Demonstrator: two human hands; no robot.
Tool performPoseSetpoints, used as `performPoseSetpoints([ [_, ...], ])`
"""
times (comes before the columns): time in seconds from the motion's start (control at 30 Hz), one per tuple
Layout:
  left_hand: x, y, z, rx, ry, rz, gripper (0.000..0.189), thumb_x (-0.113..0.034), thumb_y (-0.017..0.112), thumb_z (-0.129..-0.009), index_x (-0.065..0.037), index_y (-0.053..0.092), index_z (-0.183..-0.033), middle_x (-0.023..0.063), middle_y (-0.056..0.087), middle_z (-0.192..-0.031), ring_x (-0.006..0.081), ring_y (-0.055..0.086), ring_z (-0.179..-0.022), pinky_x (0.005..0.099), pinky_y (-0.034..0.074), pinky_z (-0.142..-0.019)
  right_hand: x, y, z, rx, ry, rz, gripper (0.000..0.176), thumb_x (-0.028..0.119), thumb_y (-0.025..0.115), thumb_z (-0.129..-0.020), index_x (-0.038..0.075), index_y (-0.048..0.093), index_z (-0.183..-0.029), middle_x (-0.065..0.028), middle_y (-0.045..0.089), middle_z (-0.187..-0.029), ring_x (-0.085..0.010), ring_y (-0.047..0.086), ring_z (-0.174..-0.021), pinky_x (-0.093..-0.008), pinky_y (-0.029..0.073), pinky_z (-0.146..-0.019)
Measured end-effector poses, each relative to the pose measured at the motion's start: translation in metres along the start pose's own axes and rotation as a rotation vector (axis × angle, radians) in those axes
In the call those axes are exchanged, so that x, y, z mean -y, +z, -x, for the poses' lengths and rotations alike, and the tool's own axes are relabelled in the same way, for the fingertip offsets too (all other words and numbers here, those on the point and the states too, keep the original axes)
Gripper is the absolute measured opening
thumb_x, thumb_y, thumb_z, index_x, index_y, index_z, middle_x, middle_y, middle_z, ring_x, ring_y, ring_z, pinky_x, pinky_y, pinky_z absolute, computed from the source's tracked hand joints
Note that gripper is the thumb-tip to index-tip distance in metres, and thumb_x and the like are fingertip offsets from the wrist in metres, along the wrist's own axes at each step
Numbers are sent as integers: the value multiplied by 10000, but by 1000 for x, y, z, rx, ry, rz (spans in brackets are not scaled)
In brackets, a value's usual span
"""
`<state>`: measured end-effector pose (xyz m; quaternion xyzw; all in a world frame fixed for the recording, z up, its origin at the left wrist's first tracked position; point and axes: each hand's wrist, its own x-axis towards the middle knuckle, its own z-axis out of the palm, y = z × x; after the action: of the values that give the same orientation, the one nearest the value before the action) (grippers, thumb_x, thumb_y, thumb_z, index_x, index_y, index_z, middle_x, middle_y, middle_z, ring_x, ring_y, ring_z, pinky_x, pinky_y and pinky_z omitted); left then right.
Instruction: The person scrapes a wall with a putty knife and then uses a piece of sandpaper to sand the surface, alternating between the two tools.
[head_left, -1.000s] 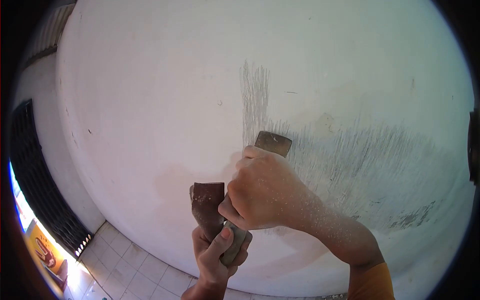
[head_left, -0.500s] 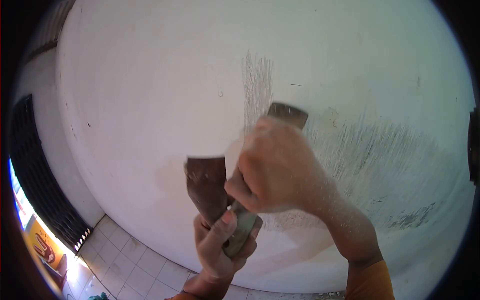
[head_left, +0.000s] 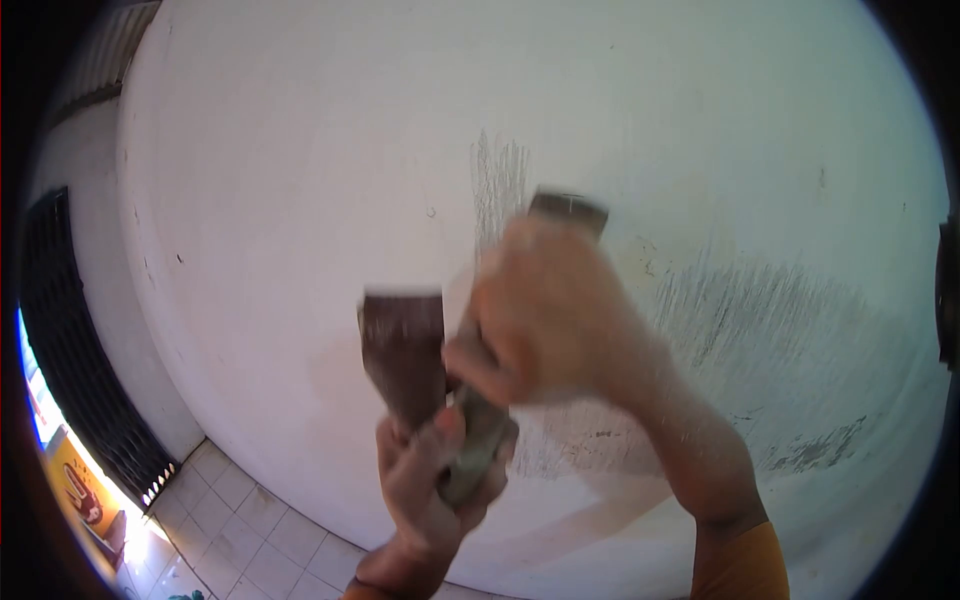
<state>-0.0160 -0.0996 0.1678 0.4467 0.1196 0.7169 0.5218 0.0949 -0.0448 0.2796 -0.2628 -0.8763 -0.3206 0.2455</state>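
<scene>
My left hand [head_left: 430, 480] is wrapped round a putty knife [head_left: 403, 345] with a wide, dark blade that points up. A greenish-grey handle [head_left: 478, 465] also shows between its fingers. My right hand [head_left: 550, 310], blurred, is closed round a second scraper, whose dark blade [head_left: 568, 207] sticks out above the knuckles. Both hands are close together in front of a white wall [head_left: 280, 180]. Scratched grey streaks [head_left: 498, 180] show above and left of the right hand, and a broader scraped patch [head_left: 760, 320] lies to its right.
A black folding metal gate [head_left: 80, 340] stands at the left, with bright light and an orange panel [head_left: 80, 485] beyond it. Pale floor tiles [head_left: 250, 520] run along the foot of the wall. A dark object [head_left: 947, 295] is at the right edge.
Both hands and their tools have shifted slightly up in the view. The wall marks left and right of my right hand appear a little lower, with the camera tilted slightly.
</scene>
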Motion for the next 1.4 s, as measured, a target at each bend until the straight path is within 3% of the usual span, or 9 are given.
performPoseSetpoints([
  [0.07,-5,6,-9,-41,-33,39,402,-353,488,-900,30,495,-1022,133,524,-677,79,325,-325,173,233,-285,-4,-21,-15,56,71,56,383,287,551,-742,47,543,-444,-94,472,-417,-236,462,-466,-376,413,-535],
  [0.1,-5,4,-10,-14,-46,60,404,-352,490,-899,30,493,-1030,134,526,-683,80,335,-330,172,234,-284,-6,-13,-13,-31,67,2,333,223,564,-628,44,428,-384,-121,448,-459,-259,429,-479,-372,393,-529],
  [0.43,-5,-9,2,-24,-104,177,420,-289,536,-845,72,468,-1047,148,540,-678,98,434,-377,171,317,-274,10,8,3,-71,8,-130,330,224,580,-656,43,468,-404,-125,464,-466,-278,464,-506,-396,407,-542],
  [0.57,17,-13,26,-132,-71,83,366,-276,533,-849,57,470,-985,118,521,-644,76,359,-366,173,266,-273,18,17,19,1,-1,-199,307,214,588,-640,50,477,-406,-121,463,-463,-283,469,-518,-390,418,-557],
  [0.87,11,-10,20,-20,-43,87,345,-256,507,-864,55,460,-1006,103,507,-662,86,435,-422,152,254,-312,15,21,23,49,23,-221,298,191,580,-610,51,431,-393,-117,417,-432,-273,382,-429,-351,383,-557],
  [1.03,-11,-6,7,-10,-131,79,393,-285,509,-843,74,469,-999,96,500,-632,97,456,-441,180,323,-334,8,5,1,-107,46,-154,284,172,584,-584,44,421,-390,-95,401,-420,-271,384,-426,-355,375,-536],
  [1.17,18,-21,20,-55,-6,75,326,-232,482,-869,68,454,-994,90,482,-605,89,438,-438,175,275,-283,21,21,17,47,31,-186,277,173,578,-594,43,437,-395,-111,412,-435,-285,403,-455,-375,368,-500],
  [1.33,-6,-14,1,17,-10,76,404,-249,532,-850,90,431,-1045,122,517,-715,96,440,-447,165,294,-292,10,2,-7,-66,95,-145,288,203,585,-590,48,453,-387,-107,406,-424,-272,429,-461,-377,383,-502],
  [1.4,2,-23,17,-15,-166,203,402,-242,538,-859,97,430,-1046,130,519,-736,95,440,-449,168,292,-286,18,18,8,-127,19,-193,298,211,582,-597,46,454,-385,-100,401,-416,-272,432,-461,-377,387,-504],
])
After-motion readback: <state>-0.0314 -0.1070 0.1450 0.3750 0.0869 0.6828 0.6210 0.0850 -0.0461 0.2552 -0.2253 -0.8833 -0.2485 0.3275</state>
